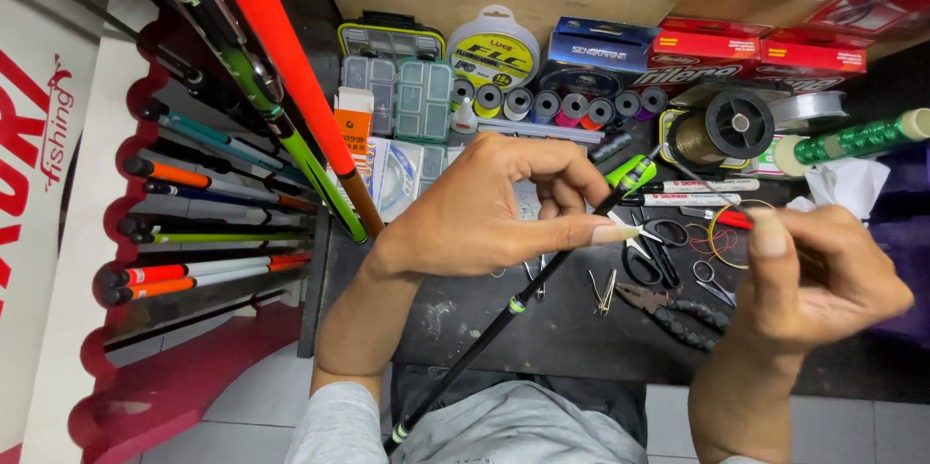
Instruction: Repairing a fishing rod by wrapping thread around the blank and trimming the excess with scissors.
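Note:
A thin black fishing rod blank with green bands runs from my lap up to a bright green tip section on the dark workbench. My left hand hovers over the rod's upper part, thumb and fingers curled around it near the green section. My right hand is pinched shut on a fine thread or wire at the right, beside a small loop of yellow wire. The thread itself is barely visible.
Black scissors, small snips, pliers and nail clippers lie on the bench. Thread spools, a large line spool, tackle boxes and line boxes stand behind. A rack of rods fills the left.

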